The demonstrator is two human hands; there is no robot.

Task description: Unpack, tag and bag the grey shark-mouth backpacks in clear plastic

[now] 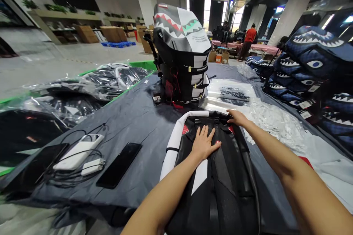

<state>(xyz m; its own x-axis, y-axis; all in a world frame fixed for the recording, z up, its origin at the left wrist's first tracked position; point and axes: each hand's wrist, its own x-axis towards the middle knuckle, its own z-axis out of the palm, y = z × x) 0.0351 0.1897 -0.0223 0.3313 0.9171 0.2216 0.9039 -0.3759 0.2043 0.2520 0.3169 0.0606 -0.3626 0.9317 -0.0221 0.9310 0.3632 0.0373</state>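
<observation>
A black and white backpack (190, 205) lies on the grey-covered table in front of me, its back panel and shoulder straps facing up. My left hand (203, 142) rests on the upper part of that panel with fingers spread, between the straps. At the backpack's upper right corner, my right hand (237, 118) has its fingers closed around the edge. Just beyond stands a stack of similar backpacks (180, 51), the top one printed with red, green and white shark teeth. A red tag (169, 89) hangs from the stack by a cord.
On the left lie a black phone (119, 165), a white power bank (78, 152) and tangled cables. Plastic-wrapped bags (91, 84) sit past the table's left edge. Clear plastic bags (270, 117) cover the right side, beside stacked blue shark backpacks (292, 69). A person in red (249, 38) stands farther back.
</observation>
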